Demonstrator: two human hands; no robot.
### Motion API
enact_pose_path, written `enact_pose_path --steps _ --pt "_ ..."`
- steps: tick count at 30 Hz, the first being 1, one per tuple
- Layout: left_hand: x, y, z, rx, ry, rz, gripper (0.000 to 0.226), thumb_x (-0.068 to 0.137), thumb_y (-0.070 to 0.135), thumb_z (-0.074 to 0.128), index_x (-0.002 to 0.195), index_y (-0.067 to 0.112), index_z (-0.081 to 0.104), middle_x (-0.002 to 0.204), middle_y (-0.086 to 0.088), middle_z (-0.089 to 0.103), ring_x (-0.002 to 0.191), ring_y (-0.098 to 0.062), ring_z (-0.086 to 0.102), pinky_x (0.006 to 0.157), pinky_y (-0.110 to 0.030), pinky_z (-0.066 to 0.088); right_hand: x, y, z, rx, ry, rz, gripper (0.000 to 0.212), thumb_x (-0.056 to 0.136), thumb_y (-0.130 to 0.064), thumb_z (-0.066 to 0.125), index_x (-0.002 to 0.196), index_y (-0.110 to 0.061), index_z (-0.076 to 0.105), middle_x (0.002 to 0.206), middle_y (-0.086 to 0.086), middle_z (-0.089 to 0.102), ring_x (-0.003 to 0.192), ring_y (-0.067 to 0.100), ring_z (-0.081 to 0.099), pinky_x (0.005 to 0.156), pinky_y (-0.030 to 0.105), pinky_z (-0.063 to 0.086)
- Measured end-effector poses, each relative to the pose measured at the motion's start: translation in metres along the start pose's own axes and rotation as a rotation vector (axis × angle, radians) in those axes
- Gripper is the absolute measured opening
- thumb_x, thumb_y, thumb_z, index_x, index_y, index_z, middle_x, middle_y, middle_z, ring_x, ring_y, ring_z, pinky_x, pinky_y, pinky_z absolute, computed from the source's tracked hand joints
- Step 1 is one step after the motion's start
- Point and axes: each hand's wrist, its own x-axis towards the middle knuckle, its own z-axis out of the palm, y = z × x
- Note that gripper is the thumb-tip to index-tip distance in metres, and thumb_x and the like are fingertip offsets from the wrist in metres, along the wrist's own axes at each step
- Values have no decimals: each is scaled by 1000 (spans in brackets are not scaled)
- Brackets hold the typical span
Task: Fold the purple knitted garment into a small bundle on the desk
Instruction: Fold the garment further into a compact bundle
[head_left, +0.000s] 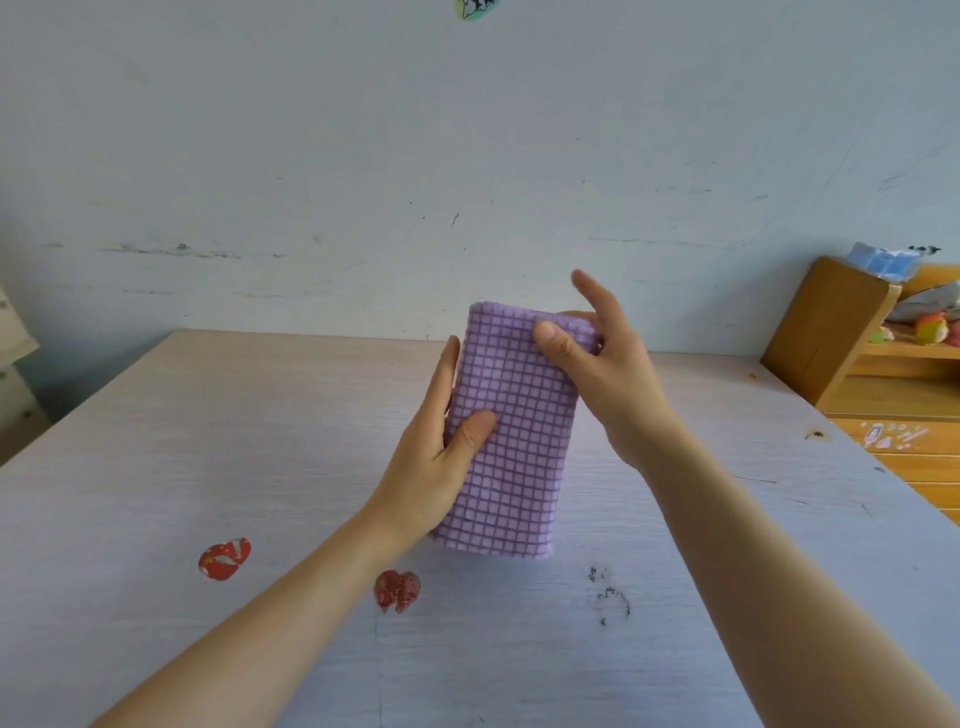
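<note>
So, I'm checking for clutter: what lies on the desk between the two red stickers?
Nothing but bare desk between the left red sticker and right one, in the head view.

The table (218, 431) has a pale, whitewashed wood-grain top and runs back to a light wall. Two red stickers lie flat on its near part: a heart-shaped red sticker (224, 558) to the left, and a worn red sticker (397, 590) nearer the middle. Dark scuff marks (610, 597) show to their right, and a small dark knot (815, 434) sits near the right edge.
</note>
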Motion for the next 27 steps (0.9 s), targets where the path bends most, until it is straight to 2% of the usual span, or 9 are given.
enact_pose_path --steps 3,7,11,14,18,22,24,25,27 --pt "7 -4 -2 -41 49 -97 41 97 23 39 135 36 33 122 25 50 113 8 50 91 -11 46 3 16 10 64 22 159 73 88 -32 56 147 -22 14 141 4 39 112 11 50 88 26 45" --pt "11 -19 -4 -2 104 -368 23 98 21 38 120 23 44 123 -2 58 103 -12 58 84 -24 48 -16 47 29 -21 -50 320 66 94 -27 49 148 -19 12 149 5 29 122 14 43 89 23 38" --pt "14 -24 -5 -24 86 -505 57 90 34 49 141 25 25 135 -6 49 114 -22 56 96 -42 49 -33 67 37 21 -95 426 51 96 -19 44 144 -18 26 134 1 45 99 10 54 76 17 47" --pt "7 -27 -3 -99 44 -498 72 86 32 56 145 36 16 147 1 36 128 -21 45 106 -45 40 -38 71 38 79 -75 449 50 95 -15 44 143 -19 30 137 2 43 106 13 52 80 20 47" --pt "4 -28 -2 -68 79 -487 57 95 9 40 145 27 23 150 0 31 131 -18 40 108 -40 38 -36 66 43 121 -84 466 50 96 -13 43 144 -16 29 142 5 41 119 20 50 98 35 45" --pt "2 -25 -7 92 137 -359 45 97 12 37 142 19 34 144 1 34 128 -7 38 102 -18 36 -38 64 36 92 -136 429 55 90 -29 52 141 -16 36 140 7 46 121 20 51 102 40 44" --pt "-6 -20 -8 248 64 -208 45 96 21 44 140 19 36 145 11 22 129 10 18 98 0 23 -50 66 26 37 -200 346 63 83 -33 57 140 -20 37 138 -1 48 121 9 51 100 31 45" --pt "-10 -21 -9 309 -6 -128 47 95 26 48 140 20 36 151 10 13 134 11 7 103 -2 14 -58 66 22 9 -240 298 61 84 -26 59 141 -21 36 137 -7 47 119 -2 50 97 22 45" --pt "-20 -25 -10 472 -179 -37 58 87 35 52 141 23 35 157 2 -2 144 -7 -9 115 -22 3 -73 68 18 -95 -288 213 63 84 -11 56 142 -21 31 145 -11 34 121 -14 41 100 11 36"
